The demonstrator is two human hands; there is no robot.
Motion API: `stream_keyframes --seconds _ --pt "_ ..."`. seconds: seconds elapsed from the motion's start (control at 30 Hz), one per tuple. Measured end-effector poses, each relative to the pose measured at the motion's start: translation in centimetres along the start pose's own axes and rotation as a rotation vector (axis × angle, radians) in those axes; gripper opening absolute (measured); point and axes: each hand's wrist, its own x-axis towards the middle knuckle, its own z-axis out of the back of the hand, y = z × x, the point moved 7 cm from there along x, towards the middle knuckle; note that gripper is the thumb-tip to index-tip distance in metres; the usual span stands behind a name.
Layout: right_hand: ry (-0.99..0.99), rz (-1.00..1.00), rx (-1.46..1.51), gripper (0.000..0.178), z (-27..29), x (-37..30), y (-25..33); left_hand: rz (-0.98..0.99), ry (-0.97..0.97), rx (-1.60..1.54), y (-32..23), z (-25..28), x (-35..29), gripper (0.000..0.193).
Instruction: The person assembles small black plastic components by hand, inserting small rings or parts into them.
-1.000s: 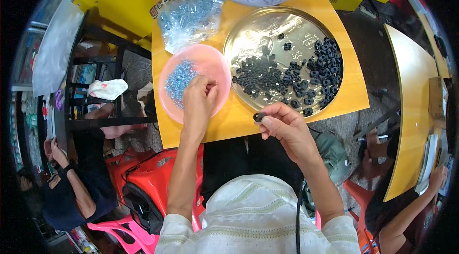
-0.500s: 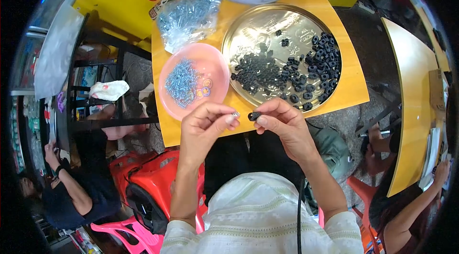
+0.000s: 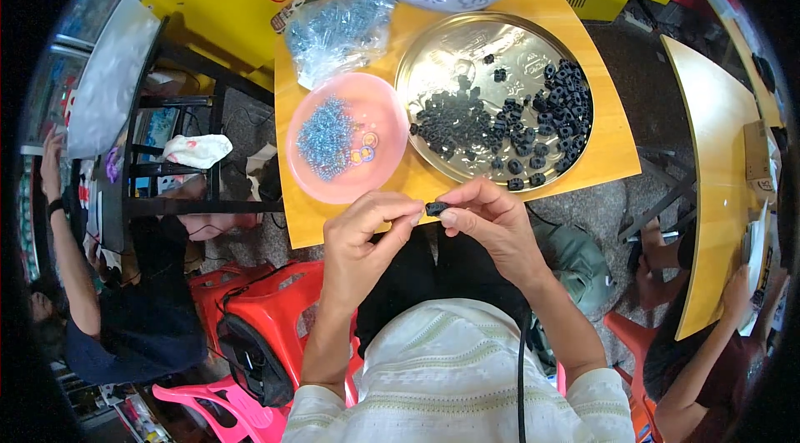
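Both hands now meet at the yellow table (image 3: 533, 185) edge: right hand (image 3: 492, 222) pinches a small black ring-shaped part (image 3: 436, 208), left hand (image 3: 362, 230), back from the pink plastic bowl (image 3: 346, 139), closes fingertips against it, apparently fitting something tiny.

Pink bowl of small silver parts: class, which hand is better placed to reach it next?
Left. The left hand sits just below the pink bowl, while the right hand pinches the black ring nearer the metal tray.

A small piecework workshop — yellow bench (image 3: 583, 172) with a steel tray of black parts (image 3: 492, 101), plastic stools (image 3: 250, 301), other workers at a neighbouring bench (image 3: 708, 193).
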Motion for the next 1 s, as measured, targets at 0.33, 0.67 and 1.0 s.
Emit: stream_keyframes --seconds 0.33,0.67,1.0 --pt "0.07 -0.003 0.011 0.016 0.7 0.1 -0.4 0.348 0.203 -0.345 3.2 -1.2 0.9 0.015" --pt "-0.093 0.138 0.164 0.015 4.4 0.9 1.0 0.589 0.437 -0.668 4.4 -7.1 5.5 0.024" --pt "-0.232 0.153 0.299 0.014 7.1 1.2 1.4 -0.249 0.152 0.41 2.9 -10.7 17.5 0.015"
